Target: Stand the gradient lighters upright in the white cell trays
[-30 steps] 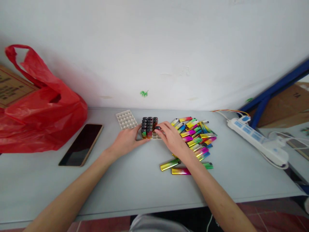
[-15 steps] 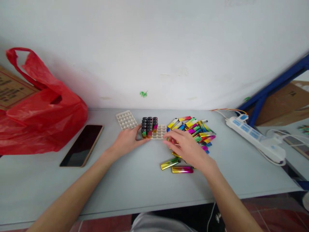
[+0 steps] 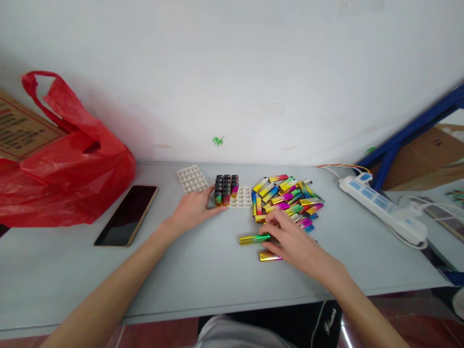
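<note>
My left hand is at the left front corner of a white lighter tray, index finger along the side and thumb along the front edge, gripping it. Several upright lighters with black tops stand in the tray's left part; cells on its right show bare. At the front of a loose pile of shiny coloured lighters, my right hand has its fingers closed round the dark end of a green-and-yellow lighter. Just below lies a yellow-and-magenta lighter, partly covered by that hand.
A second white tray lies behind my left hand. To the left are a phone, a red plastic bag and a cardboard box. A power strip with cables lies at the right, near a blue metal frame.
My right hand has moved from the tray's right end down toward me and closed on the green-and-yellow lighter, which has turned nearly level. My left hand stays at the tray.
</note>
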{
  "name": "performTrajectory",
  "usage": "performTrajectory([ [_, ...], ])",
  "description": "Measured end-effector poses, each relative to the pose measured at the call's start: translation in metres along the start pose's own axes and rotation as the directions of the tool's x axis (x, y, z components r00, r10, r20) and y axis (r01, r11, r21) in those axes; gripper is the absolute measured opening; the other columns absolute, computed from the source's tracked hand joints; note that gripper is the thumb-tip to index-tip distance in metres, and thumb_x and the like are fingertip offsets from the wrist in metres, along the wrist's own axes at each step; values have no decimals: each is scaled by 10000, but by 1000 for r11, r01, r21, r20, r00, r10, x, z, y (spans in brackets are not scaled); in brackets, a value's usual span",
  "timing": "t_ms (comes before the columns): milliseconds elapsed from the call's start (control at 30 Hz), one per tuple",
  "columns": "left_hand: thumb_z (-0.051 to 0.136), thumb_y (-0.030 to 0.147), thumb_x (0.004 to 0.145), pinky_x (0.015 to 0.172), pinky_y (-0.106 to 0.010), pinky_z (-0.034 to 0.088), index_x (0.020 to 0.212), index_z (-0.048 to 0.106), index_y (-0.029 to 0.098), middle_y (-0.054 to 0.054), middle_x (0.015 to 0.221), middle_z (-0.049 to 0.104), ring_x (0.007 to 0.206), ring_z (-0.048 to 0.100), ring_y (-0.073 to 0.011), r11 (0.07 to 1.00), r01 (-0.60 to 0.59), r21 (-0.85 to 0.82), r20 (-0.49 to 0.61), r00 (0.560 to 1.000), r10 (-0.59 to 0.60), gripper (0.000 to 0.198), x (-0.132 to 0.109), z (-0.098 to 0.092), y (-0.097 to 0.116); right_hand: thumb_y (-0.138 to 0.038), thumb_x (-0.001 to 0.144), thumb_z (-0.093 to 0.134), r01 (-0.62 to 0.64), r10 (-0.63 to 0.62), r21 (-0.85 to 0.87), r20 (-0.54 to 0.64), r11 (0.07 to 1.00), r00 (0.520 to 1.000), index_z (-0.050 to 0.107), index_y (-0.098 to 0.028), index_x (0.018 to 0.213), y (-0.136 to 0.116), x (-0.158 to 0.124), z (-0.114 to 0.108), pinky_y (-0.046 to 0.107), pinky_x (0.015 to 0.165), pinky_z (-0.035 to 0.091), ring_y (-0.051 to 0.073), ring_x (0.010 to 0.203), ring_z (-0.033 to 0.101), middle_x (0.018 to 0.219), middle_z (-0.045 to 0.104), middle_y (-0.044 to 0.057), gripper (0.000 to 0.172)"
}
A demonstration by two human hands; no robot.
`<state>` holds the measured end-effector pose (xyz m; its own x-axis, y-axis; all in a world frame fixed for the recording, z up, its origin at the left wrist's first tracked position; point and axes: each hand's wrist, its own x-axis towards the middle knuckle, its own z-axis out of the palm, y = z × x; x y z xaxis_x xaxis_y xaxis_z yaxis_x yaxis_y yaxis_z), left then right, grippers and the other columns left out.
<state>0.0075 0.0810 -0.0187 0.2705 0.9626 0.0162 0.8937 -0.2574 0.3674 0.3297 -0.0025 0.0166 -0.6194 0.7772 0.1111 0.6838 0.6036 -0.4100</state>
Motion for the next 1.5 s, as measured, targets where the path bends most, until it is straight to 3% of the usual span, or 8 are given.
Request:
performTrajectory([
  [167,722,690,964,707,-343,505,1397,670,200,-73,877,777,782,758,-311,1000,-8,-22,-3,1000,8,655,-1,-1,1,-303,999,812,-6,87,470,-149,883,985,770,-256,1105,10,16,-5,439,1074,585,268,1201,703,1240,715,92,123],
  [367,727,699,965,693,-331,492,1411,656,201,-73,913,792,808,771,-307,1000,-12,-26,0,1000,12,672,-1,1,-2,-573,998,788,-41,323,948,-67,316,944,715,-269,1110,1,56,-9,377,828,632,216,896,737,1020,767,50,333],
  [467,721,695,971,680,-331,483,1422,653,209,-75,928,797,811,773,-310,999,-22,-32,-6,1000,22,666,-1,2,-3,-596,999,778,-40,280,981,-15,191,960,665,-281,1120,-9,78,-15,337,716,615,166,697,655,817,676,-23,357],
  [600,726,669,980,712,-330,502,1413,668,221,-70,942,800,847,782,-313,997,-41,-63,-24,999,40,626,-2,0,-1,-674,973,764,-89,218,960,30,264,975,600,-284,1116,-14,103,-15,235,506,455,108,535,451,709,552,-86,447],
  [733,748,637,973,733,-330,517,1413,671,204,-67,923,794,847,783,-314,997,-28,-67,-16,1000,28,622,-4,-3,4,-847,922,679,-171,330,919,49,354,943,573,-257,946,-10,114,1,223,451,229,93,497,291,627,402,-103,600],
  [967,723,678,972,714,-332,506,1348,688,210,-59,874,780,819,772,-310,999,9,-41,11,1000,-9,601,-3,-4,5,-718,1065,396,-329,510,723,-38,607,859,391,-264,520,-3,102,24,305,554,303,131,502,377,484,372,-33,710],
  [1200,737,654,970,676,-324,470,1332,688,204,-42,834,758,755,743,-292,999,18,-30,21,1000,-17,579,-4,-6,6,-459,1013,376,-329,505,721,-32,609,863,390,-280,516,-4,98,24,303,551,315,145,487,397,466,406,-22,528],
  [1500,729,672,973,661,-326,455,1375,661,204,-48,854,767,742,744,-292,1000,20,-6,21,1000,-20,621,-4,-3,2,-657,1040,376,-324,554,768,-48,553,831,421,-275,486,-7,98,27,304,550,323,150,481,399,451,378,-24,674],
])
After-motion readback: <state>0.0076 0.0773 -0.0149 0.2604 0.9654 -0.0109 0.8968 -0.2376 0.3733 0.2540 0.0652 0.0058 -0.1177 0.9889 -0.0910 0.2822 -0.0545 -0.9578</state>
